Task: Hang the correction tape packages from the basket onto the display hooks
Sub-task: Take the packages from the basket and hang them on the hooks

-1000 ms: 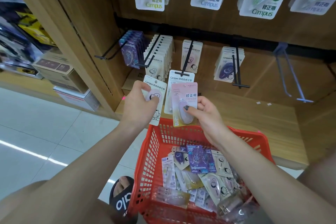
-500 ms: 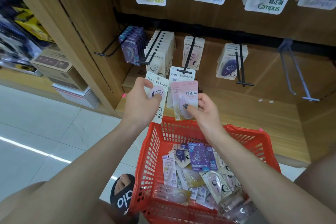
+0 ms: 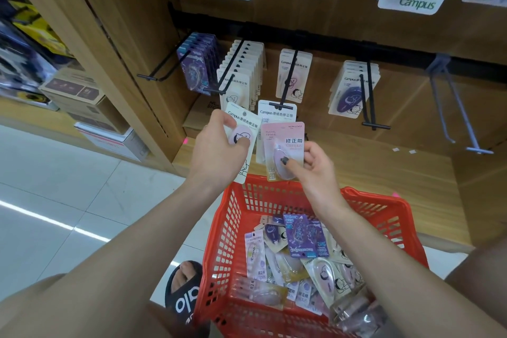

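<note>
Above the far rim of the red basket [image 3: 365, 202], the left hand [image 3: 219, 151] holds a white package [image 3: 242, 129] with a pink oval, thumb across its face, while the right hand [image 3: 312, 167] pinches a pink package [image 3: 284, 143] just beside it. Behind both, a third white package [image 3: 277, 115] hangs at the tip of a black display hook [image 3: 288, 79]. Inside the basket lies a loose heap of correction tape packages [image 3: 299, 255], a purple one uppermost.
</note>
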A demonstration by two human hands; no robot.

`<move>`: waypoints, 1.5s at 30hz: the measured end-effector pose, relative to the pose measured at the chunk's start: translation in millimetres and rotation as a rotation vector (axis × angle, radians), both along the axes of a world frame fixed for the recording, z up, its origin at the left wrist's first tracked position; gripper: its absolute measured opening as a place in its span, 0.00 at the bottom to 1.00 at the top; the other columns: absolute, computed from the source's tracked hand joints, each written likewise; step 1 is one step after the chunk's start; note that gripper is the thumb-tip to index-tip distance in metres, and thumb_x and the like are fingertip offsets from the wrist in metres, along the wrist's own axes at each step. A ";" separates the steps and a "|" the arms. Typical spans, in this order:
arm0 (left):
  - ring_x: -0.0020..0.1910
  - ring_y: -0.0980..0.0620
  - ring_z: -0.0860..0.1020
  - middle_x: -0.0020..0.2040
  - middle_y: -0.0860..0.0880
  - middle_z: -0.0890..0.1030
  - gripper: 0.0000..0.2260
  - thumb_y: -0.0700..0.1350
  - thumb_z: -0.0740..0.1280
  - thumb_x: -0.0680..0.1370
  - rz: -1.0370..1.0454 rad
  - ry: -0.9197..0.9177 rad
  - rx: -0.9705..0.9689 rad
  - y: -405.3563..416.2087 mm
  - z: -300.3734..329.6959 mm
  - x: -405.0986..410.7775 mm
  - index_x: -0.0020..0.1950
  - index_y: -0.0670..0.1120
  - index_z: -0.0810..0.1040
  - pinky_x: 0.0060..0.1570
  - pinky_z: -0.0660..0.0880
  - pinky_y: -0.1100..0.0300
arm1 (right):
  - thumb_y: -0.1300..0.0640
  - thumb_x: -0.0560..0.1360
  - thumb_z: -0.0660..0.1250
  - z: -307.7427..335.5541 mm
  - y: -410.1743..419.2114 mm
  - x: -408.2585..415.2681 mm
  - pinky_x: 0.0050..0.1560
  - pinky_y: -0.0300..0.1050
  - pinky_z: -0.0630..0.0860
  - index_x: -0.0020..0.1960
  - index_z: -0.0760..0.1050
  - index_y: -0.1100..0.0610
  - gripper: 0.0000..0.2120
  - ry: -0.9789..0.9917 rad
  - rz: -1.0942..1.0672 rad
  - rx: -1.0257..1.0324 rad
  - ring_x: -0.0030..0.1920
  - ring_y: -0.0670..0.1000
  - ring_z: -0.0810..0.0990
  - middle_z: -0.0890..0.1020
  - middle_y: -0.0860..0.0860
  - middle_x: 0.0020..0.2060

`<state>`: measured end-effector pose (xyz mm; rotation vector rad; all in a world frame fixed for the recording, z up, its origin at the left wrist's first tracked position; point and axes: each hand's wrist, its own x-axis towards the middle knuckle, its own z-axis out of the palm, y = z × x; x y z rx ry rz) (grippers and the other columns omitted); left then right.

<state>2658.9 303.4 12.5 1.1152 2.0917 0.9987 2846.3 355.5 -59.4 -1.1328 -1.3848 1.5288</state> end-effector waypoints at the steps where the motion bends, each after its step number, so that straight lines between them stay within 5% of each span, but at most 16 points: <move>1: 0.38 0.48 0.87 0.67 0.50 0.81 0.11 0.49 0.69 0.82 -0.002 0.009 -0.002 1.4 0.5 -0.5 0.58 0.54 0.68 0.38 0.85 0.43 | 0.62 0.80 0.72 -0.1 0.5 0.7 0.48 0.38 0.83 0.59 0.78 0.53 0.10 -0.004 0.001 0.001 0.53 0.47 0.88 0.88 0.47 0.53; 6: 0.37 0.49 0.87 0.59 0.55 0.80 0.12 0.53 0.70 0.81 0.033 0.035 0.022 8.7 3.7 -6.7 0.58 0.54 0.69 0.37 0.85 0.43 | 0.61 0.79 0.73 -2.3 -0.9 2.3 0.48 0.37 0.82 0.59 0.78 0.53 0.11 0.006 -0.005 0.007 0.53 0.48 0.87 0.88 0.47 0.53; 10: 0.38 0.49 0.86 0.66 0.51 0.81 0.12 0.53 0.70 0.80 0.040 0.134 0.035 11.2 3.7 -8.9 0.59 0.54 0.69 0.38 0.84 0.43 | 0.62 0.79 0.73 -4.0 -1.3 4.4 0.48 0.36 0.82 0.59 0.78 0.52 0.11 0.000 -0.013 0.009 0.53 0.47 0.87 0.88 0.46 0.53; 15: 0.41 0.49 0.78 0.54 0.49 0.81 0.14 0.56 0.68 0.78 0.044 0.572 0.055 12.7 -4.4 -16.6 0.57 0.52 0.69 0.37 0.77 0.51 | 0.64 0.79 0.72 -5.8 -2.0 6.0 0.50 0.39 0.82 0.59 0.78 0.52 0.12 -0.009 -0.020 0.006 0.54 0.47 0.87 0.88 0.47 0.54; 20: 0.43 0.48 0.81 0.51 0.50 0.81 0.23 0.70 0.65 0.77 -0.032 0.458 -0.085 24.6 -20.7 -14.1 0.56 0.51 0.70 0.40 0.82 0.49 | 0.65 0.80 0.71 -4.8 -5.3 0.9 0.60 0.53 0.81 0.60 0.77 0.53 0.11 0.020 -0.023 -0.038 0.57 0.52 0.86 0.88 0.50 0.55; 24: 0.45 0.46 0.81 0.55 0.48 0.83 0.19 0.65 0.67 0.79 -0.099 0.325 -0.056 36.7 -28.8 -6.9 0.56 0.50 0.72 0.40 0.78 0.52 | 0.65 0.81 0.69 -3.2 -5.5 -0.3 0.60 0.61 0.80 0.61 0.75 0.56 0.11 0.073 -0.037 -0.113 0.59 0.57 0.85 0.87 0.54 0.57; 28: 0.50 0.45 0.82 0.57 0.47 0.85 0.10 0.57 0.64 0.83 -0.198 0.144 0.013 45.7 -27.6 -2.0 0.53 0.50 0.73 0.47 0.81 0.47 | 0.65 0.82 0.68 0.5 -0.4 2.2 0.53 0.56 0.82 0.66 0.72 0.55 0.15 0.065 -0.006 -0.144 0.57 0.54 0.86 0.87 0.52 0.58; 33: 0.46 0.44 0.80 0.46 0.50 0.81 0.08 0.53 0.61 0.85 -0.285 0.317 0.087 48.0 -24.1 1.0 0.54 0.49 0.74 0.43 0.78 0.48 | 0.63 0.84 0.65 3.8 4.5 4.7 0.56 0.57 0.82 0.73 0.73 0.53 0.19 0.030 0.061 -0.173 0.61 0.56 0.85 0.86 0.52 0.62; 41: 0.42 0.44 0.79 0.42 0.51 0.78 0.11 0.57 0.61 0.84 -0.245 0.398 0.056 48.4 -24.2 -1.4 0.54 0.50 0.72 0.39 0.71 0.52 | 0.64 0.82 0.68 3.6 10.4 0.3 0.57 0.59 0.82 0.70 0.74 0.54 0.17 0.004 0.019 -0.164 0.59 0.55 0.86 0.87 0.51 0.59; 45: 0.40 0.46 0.79 0.42 0.51 0.80 0.12 0.58 0.62 0.84 -0.232 0.394 0.033 49.2 -23.0 -5.0 0.54 0.50 0.73 0.38 0.71 0.53 | 0.62 0.82 0.69 2.7 8.5 -0.3 0.52 0.52 0.82 0.69 0.75 0.53 0.17 0.003 0.010 -0.130 0.59 0.55 0.86 0.86 0.51 0.60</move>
